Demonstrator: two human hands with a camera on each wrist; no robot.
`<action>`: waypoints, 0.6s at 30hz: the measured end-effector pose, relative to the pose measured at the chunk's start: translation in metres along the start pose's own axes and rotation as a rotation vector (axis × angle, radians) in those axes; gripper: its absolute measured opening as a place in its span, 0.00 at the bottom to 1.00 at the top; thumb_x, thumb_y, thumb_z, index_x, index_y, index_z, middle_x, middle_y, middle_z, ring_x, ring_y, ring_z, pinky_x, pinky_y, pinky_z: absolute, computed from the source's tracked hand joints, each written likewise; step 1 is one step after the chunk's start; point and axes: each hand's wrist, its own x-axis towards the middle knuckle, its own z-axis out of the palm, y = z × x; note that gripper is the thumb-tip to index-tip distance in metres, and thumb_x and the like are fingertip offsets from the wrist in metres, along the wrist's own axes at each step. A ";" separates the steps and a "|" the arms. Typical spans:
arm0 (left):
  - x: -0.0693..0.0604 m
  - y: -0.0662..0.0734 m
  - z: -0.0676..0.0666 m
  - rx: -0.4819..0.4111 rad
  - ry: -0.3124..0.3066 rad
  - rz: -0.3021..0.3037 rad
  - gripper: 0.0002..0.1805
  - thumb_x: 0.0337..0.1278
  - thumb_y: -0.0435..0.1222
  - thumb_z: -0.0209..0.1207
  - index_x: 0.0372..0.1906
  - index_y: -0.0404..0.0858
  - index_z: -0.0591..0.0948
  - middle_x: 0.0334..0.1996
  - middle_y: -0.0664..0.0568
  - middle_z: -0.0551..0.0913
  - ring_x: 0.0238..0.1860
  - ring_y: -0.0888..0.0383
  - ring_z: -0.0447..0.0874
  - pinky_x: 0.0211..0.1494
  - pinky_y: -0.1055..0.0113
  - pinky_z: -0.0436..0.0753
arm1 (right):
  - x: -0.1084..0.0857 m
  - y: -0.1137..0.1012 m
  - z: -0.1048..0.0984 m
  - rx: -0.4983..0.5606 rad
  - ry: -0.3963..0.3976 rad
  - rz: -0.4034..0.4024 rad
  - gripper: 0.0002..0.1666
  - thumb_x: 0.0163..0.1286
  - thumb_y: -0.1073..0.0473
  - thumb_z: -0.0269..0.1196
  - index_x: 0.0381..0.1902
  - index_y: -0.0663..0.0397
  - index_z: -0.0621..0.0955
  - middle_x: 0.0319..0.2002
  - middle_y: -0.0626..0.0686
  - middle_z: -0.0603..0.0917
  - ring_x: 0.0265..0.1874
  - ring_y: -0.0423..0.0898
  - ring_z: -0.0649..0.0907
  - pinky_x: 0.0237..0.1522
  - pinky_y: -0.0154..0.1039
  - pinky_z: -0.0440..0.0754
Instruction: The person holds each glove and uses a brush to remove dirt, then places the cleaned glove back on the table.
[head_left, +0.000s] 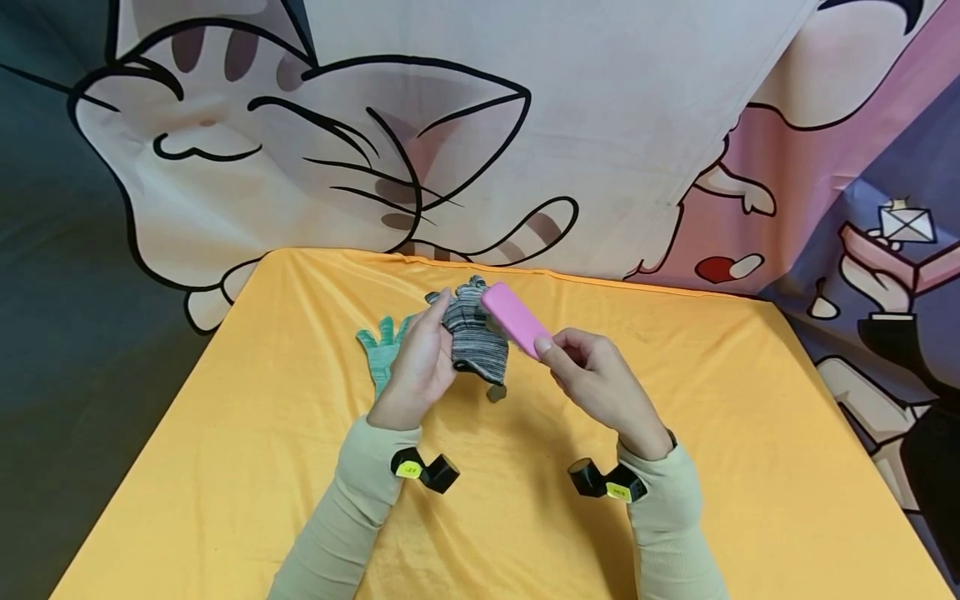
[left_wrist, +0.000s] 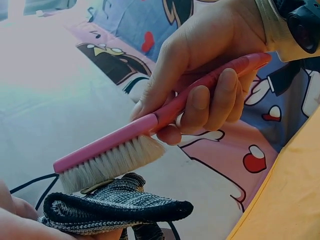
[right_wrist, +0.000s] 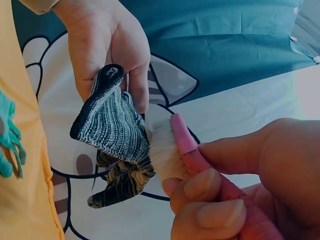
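Note:
My left hand holds a grey-and-black striped knit glove up above the table, thumb along its side. The glove's black-edged cuff faces toward me, and its fingers hang loosely in the right wrist view. In my right hand is a pink brush, gripped by the handle between thumb and fingers. Its pale bristles touch the knit surface. On the table, a green glove lies flat, partly hidden behind my left hand.
A yellow cloth covers the table. Behind it hangs a printed curtain with cartoon figures. A small dark brownish spot or object shows just below the cuff; what it is I cannot tell.

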 end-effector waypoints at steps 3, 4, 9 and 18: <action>0.001 0.000 0.000 -0.006 -0.003 0.010 0.17 0.71 0.47 0.39 0.49 0.36 0.66 0.56 0.51 0.67 0.65 0.59 0.59 0.67 0.64 0.58 | 0.000 0.001 -0.001 -0.003 -0.005 -0.001 0.21 0.67 0.40 0.53 0.30 0.50 0.78 0.16 0.51 0.70 0.13 0.43 0.67 0.13 0.34 0.62; 0.001 0.000 0.000 -0.007 -0.002 0.013 0.18 0.71 0.46 0.39 0.50 0.35 0.66 0.57 0.49 0.66 0.65 0.57 0.59 0.68 0.63 0.58 | 0.000 0.001 -0.001 0.000 -0.006 -0.001 0.21 0.67 0.40 0.53 0.30 0.50 0.78 0.16 0.51 0.70 0.13 0.43 0.67 0.13 0.34 0.62; 0.002 -0.001 0.001 0.025 0.022 -0.005 0.30 0.70 0.46 0.39 0.66 0.31 0.51 0.71 0.46 0.46 0.71 0.57 0.42 0.72 0.62 0.43 | -0.002 -0.002 -0.002 0.037 0.006 0.001 0.18 0.68 0.44 0.54 0.32 0.52 0.78 0.17 0.52 0.71 0.14 0.42 0.68 0.14 0.33 0.63; 0.002 -0.003 0.006 0.061 0.096 -0.030 0.35 0.69 0.44 0.43 0.71 0.37 0.40 0.71 0.55 0.24 0.70 0.59 0.24 0.71 0.67 0.33 | -0.011 -0.036 -0.004 0.023 0.024 0.001 0.12 0.70 0.57 0.53 0.32 0.59 0.78 0.17 0.51 0.70 0.15 0.40 0.67 0.16 0.31 0.63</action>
